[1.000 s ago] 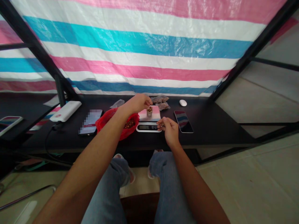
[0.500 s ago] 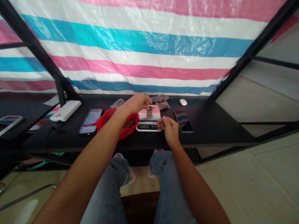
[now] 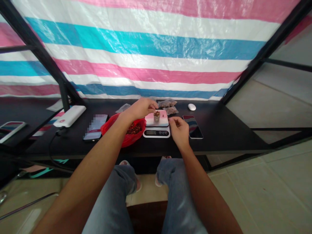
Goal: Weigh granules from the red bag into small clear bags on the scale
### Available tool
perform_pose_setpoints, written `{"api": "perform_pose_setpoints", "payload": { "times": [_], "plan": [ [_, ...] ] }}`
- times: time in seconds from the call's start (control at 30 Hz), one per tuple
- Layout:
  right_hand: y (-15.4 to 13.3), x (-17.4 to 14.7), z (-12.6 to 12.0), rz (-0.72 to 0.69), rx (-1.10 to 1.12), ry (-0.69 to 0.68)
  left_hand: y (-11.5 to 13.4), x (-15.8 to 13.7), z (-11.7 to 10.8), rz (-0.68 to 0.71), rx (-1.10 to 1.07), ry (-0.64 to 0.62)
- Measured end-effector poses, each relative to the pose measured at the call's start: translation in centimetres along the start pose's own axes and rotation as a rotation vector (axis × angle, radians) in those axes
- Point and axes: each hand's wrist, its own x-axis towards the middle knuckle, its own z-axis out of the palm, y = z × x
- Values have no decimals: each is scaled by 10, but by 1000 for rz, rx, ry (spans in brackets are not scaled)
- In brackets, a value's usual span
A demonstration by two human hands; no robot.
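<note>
A small metal cup heaped with small reddish-brown nuts or beans stands upright on the plate of a white kitchen scale. My left hand hovers just behind and left of the cup, its fingertips bent together; what they hold, if anything, is too small to make out. Beside the scale's right edge is my right hand, fingers curled in and thumb toward the plate, their contents hidden. One loose piece lies on the plate right of the cup. Under my left forearm sits an open red plastic bag of the same pieces.
Filled clear bags lie behind the scale, and a crumpled clear bag behind the red one. A phone and white mouse are at right. Leftward are another phone and a white power bank with a cable.
My right hand has moved off the scale's front display to its right side, fingers curling in. My left hand has lifted slightly from the cup. A loose piece now shows on the plate.
</note>
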Motion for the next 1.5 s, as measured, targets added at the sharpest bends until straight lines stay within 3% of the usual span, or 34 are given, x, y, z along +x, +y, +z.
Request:
{"api": "perform_pose_setpoints", "payload": {
  "times": [0.1, 0.2, 0.43, 0.77, 0.9, 1.0, 1.13, 1.5],
  "plan": [
    [0, 25, 5, -75, -285, -81, 2, -5, -4, 0, 32, 8],
    [-1, 45, 14, -59, -512, -195, 0, -10, -7, -2, 54, 38],
    [-5, 59, 23, -19, -703, -287, -19, -23, -18, -18, 137, 95],
    [0, 66, 21, -90, -618, -346, -45, -38, -35, -166, 180, 161],
    [2, 69, 16, -98, -439, -271, -60, -41, -39, -196, 210, 174],
    [-3, 65, 14, -189, -278, -222, -63, -44, -40, -217, 255, 133],
    [-17, 57, 19, -316, -225, -339, -62, -47, -37, -253, 280, 45],
    [-24, 53, 28, -270, -301, -401, -53, -59, -38, -262, 175, -142]
  ]
}}
